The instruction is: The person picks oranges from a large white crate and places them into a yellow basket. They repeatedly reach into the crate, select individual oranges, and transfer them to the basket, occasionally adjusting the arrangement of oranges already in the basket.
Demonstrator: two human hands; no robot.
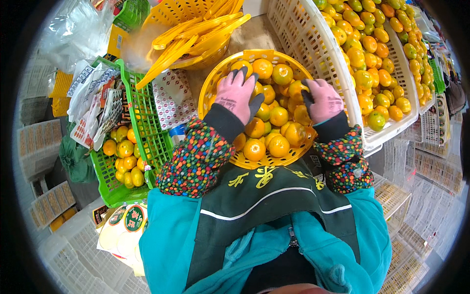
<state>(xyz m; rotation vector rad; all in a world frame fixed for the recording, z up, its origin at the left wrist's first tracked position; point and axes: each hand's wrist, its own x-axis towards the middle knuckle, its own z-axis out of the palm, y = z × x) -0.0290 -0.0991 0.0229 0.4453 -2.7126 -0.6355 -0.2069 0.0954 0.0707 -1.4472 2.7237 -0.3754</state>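
Note:
A round yellow plastic basket full of orange and yellow-green citrus fruits stands right in front of me. Both hands wear pink gloves with dark fingertips. My left hand lies over the fruits at the basket's left side, fingers spread, its palm hidden; I cannot tell whether it grips one. At the right rim is my right hand, its fingers curled against a fruit there. Whether that fruit is held or only touched does not show clearly.
Behind stands another yellow basket with yellow mesh bags. White crates of citrus line the right. To the left, a green crate holds fruits and packets, beside a printed sticker sheet. Clear plastic bags lie upper left.

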